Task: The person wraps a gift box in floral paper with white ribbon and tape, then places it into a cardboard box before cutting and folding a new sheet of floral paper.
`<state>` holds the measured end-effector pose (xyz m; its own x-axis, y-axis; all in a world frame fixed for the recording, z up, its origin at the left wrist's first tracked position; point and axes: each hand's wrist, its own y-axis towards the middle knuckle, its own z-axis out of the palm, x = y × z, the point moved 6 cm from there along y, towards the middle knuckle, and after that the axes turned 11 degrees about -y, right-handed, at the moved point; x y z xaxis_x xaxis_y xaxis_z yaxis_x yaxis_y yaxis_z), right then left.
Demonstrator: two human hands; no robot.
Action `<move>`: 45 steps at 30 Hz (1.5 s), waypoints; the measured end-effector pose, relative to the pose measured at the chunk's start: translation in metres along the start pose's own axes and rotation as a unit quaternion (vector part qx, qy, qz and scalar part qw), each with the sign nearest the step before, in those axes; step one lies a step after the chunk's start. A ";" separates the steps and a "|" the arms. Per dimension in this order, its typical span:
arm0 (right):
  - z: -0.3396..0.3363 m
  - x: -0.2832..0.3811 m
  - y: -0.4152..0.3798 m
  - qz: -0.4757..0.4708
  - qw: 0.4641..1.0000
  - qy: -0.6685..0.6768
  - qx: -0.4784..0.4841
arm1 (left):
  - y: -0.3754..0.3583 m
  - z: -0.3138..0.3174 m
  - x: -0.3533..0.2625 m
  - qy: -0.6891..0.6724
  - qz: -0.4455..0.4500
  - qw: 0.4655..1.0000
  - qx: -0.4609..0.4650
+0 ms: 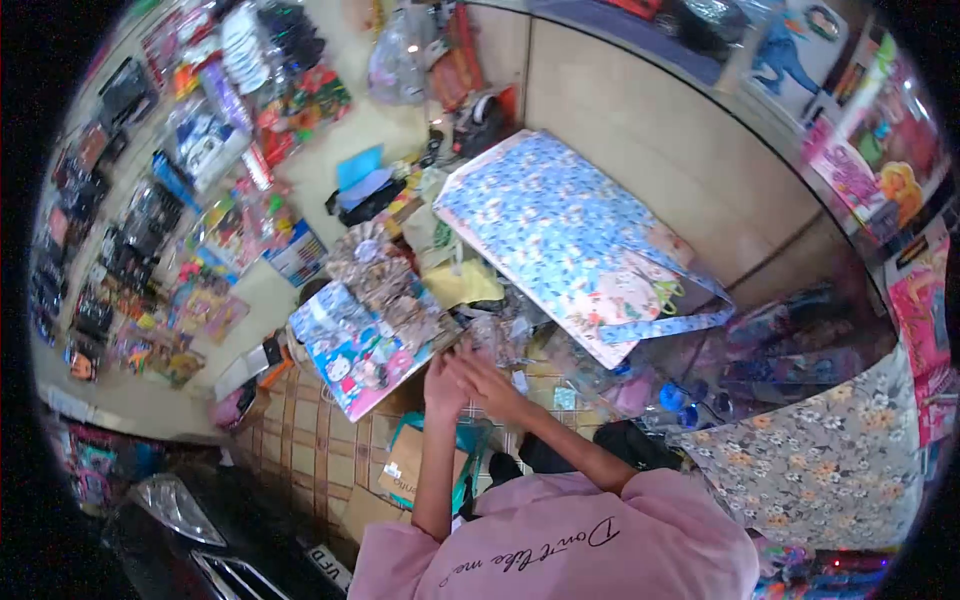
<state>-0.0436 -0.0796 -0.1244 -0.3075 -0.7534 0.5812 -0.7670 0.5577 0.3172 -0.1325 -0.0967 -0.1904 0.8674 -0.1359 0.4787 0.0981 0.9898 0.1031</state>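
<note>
At frame centre, two hands meet: left hand (443,383) and right hand (487,380), fingers together on one crinkled clear wrapper (492,338); grip unclear. One cartoon-printed gift box (355,350) lies just left.

Glass counter (640,390) (cluttered): blue floral gift wrap (560,230), cartoon-print box (355,350).

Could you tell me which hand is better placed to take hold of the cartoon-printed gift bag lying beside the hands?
Probably the left hand: it rests right at the edge of the cartoon-printed gift bag. The right hand lies farther from it, on the left hand's far side.
</note>
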 end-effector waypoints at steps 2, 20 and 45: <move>-0.070 -0.012 0.008 0.029 0.997 -0.067 -0.024 | 0.035 0.048 0.034 0.145 0.053 0.985 -0.073; -0.308 -0.171 -0.067 0.318 0.913 -0.255 0.031 | 0.147 0.041 0.164 0.702 -0.025 0.707 -0.087; -0.352 -0.054 -0.011 0.090 0.905 -0.070 -0.409 | 0.130 0.091 0.196 0.713 0.077 0.696 -0.031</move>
<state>0.1799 0.0775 0.1048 -0.4985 -0.6298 0.5957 -0.0411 0.7036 0.7094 0.0053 0.0016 -0.0035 0.4670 0.1083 -0.8776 -0.0677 0.9939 0.0867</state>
